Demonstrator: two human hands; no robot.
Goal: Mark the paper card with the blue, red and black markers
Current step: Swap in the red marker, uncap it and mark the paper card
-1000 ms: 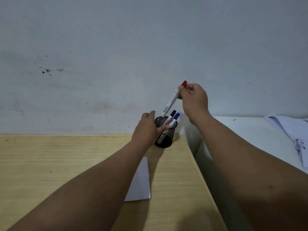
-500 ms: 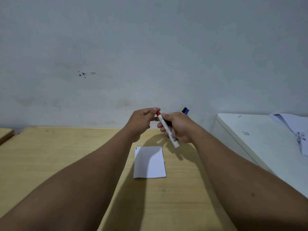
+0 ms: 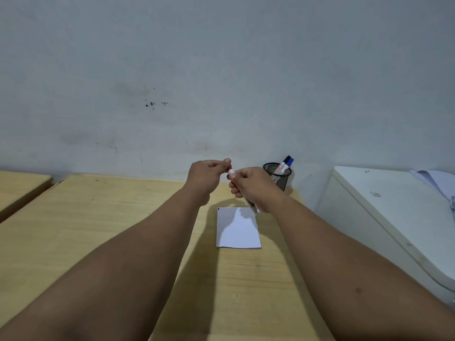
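Note:
My right hand (image 3: 253,187) grips the white barrel of the red marker (image 3: 231,172), which slants down over the card's far edge. My left hand (image 3: 205,177) pinches the marker's red cap (image 3: 229,167) at the upper end; cap and barrel look slightly apart. The white paper card (image 3: 240,230) lies flat on the wooden desk (image 3: 98,230) just below both hands, with a small dark mark at its far left corner. The black marker (image 3: 285,160) and blue marker (image 3: 290,161) stand in a black mesh pen cup (image 3: 279,177) behind my right hand.
A grey wall rises right behind the desk. A white cabinet (image 3: 384,205) stands to the right across a narrow gap, with white papers (image 3: 435,180) at its far corner. A second wooden desk top (image 3: 19,185) adjoins at the far left.
The red marker came out of the pen cup and down over the card. My left hand left the cup and took hold of the cap. The view has shifted left.

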